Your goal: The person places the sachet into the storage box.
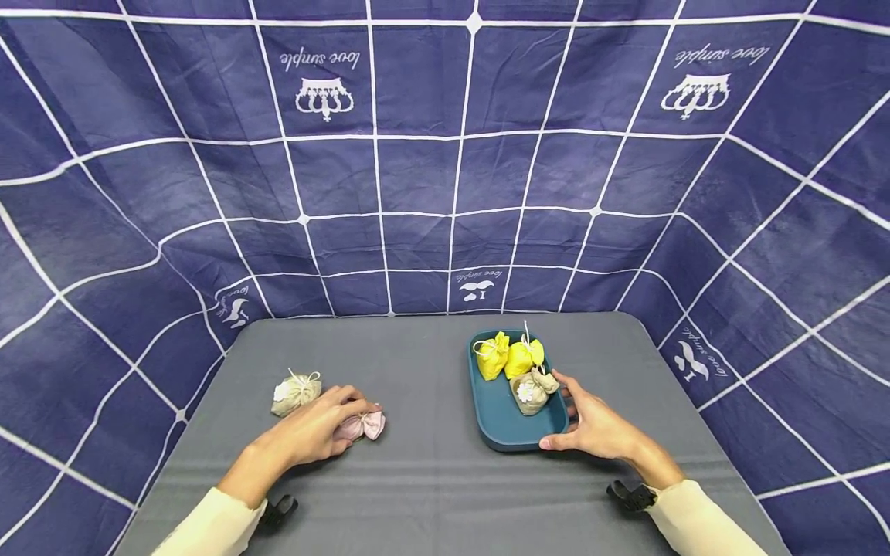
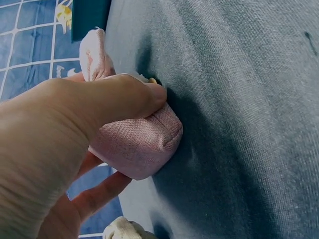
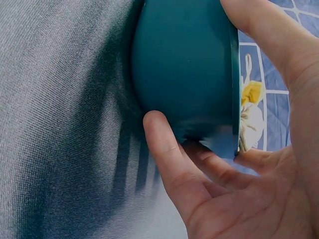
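My left hand [image 1: 323, 426] grips a small pink cloth pouch [image 1: 365, 425] with a gathered neck, low over the grey table. In the left wrist view the thumb presses across the pink pouch [image 2: 144, 144], with fingers on its other side. A beige drawstring pouch [image 1: 297, 392] with a white flower lies just beyond that hand. My right hand [image 1: 598, 423] holds the teal tray [image 1: 501, 421] at its near right corner, thumb on the near rim and fingers along the right side. Inside the tray are two yellow pouches [image 1: 492, 357] and a beige pouch [image 1: 531, 392] with a white flower.
The grey cloth-covered table [image 1: 417, 479] has a few creases toward the front. A blue curtain [image 1: 417, 177] with white grid lines stands behind it and at both sides. Black straps [image 1: 631, 496] sit at the wrists, by the cream sleeves.
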`<action>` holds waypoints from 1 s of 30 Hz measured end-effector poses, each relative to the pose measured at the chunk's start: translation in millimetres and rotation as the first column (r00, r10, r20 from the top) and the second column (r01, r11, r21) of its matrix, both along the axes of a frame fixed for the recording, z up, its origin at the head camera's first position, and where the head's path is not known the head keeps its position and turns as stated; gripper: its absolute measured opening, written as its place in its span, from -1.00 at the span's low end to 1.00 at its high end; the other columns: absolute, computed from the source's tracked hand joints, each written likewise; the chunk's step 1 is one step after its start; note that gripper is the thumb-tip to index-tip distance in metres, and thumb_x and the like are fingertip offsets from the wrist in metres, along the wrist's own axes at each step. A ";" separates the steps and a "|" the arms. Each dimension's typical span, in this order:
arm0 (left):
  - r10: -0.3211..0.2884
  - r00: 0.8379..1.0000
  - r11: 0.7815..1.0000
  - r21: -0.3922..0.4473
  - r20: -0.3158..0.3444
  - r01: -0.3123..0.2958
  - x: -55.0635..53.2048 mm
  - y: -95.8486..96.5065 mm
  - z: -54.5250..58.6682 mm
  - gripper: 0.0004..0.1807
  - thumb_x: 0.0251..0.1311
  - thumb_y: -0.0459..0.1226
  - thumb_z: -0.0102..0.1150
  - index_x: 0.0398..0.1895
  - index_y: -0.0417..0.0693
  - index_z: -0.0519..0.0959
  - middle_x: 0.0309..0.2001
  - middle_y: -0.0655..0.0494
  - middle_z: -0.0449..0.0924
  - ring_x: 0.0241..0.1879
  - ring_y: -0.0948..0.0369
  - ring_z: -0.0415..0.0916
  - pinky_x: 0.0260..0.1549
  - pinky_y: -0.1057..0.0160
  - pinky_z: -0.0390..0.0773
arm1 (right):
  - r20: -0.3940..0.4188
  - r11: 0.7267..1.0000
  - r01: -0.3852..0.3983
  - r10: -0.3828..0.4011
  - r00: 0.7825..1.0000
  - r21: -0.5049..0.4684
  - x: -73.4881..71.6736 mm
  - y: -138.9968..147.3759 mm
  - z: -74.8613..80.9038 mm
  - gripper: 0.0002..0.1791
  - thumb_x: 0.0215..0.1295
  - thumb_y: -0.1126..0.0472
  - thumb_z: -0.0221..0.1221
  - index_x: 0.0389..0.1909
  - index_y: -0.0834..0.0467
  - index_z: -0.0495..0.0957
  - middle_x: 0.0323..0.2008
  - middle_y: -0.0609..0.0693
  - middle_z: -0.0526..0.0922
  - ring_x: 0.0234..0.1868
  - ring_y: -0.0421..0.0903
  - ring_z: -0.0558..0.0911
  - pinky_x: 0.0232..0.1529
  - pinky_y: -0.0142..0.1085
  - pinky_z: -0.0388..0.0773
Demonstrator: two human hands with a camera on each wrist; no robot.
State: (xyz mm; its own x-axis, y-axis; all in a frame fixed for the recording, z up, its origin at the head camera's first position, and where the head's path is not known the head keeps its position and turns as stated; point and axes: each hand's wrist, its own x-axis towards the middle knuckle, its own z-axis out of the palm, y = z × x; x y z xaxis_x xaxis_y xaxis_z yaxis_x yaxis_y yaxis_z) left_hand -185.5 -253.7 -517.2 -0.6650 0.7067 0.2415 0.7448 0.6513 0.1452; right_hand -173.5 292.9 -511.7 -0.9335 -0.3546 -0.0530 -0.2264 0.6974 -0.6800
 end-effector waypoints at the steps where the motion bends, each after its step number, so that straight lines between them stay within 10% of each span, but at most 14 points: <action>1: 0.012 1.000 1.000 -0.001 0.008 -0.012 0.7 -0.5 -0.9 -0.24 0.07 -0.37 0.75 0.40 0.19 0.75 0.17 0.23 0.75 0.14 0.11 0.72 0.10 -0.04 0.79 | 0.002 1.000 0.000 0.000 1.000 0.000 -0.1 -0.9 -0.3 0.47 0.13 -0.14 0.79 0.85 0.29 0.09 0.39 0.39 0.63 0.11 0.01 0.74 0.06 -0.21 0.71; 30: 0.110 0.994 0.987 0.118 -0.024 -0.106 -7.6 19.5 2.3 -0.10 0.14 -0.19 0.81 0.59 0.33 0.63 -0.02 0.26 0.69 -0.09 0.29 0.64 -0.15 0.16 0.73 | -0.013 1.000 -0.012 0.012 1.000 0.009 -0.6 1.8 -0.5 0.48 0.13 -0.12 0.79 0.84 0.32 0.06 0.37 0.43 0.62 0.05 0.00 0.73 0.01 -0.26 0.70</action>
State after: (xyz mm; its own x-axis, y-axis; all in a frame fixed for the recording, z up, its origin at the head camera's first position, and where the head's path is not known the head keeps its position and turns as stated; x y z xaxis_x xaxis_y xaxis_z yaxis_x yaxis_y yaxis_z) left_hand -193.1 -234.2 -514.9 -0.7268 0.5971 0.3396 0.6765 0.7080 0.2030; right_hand -174.1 294.7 -512.1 -0.9299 -0.3650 -0.0445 -0.2430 0.7008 -0.6707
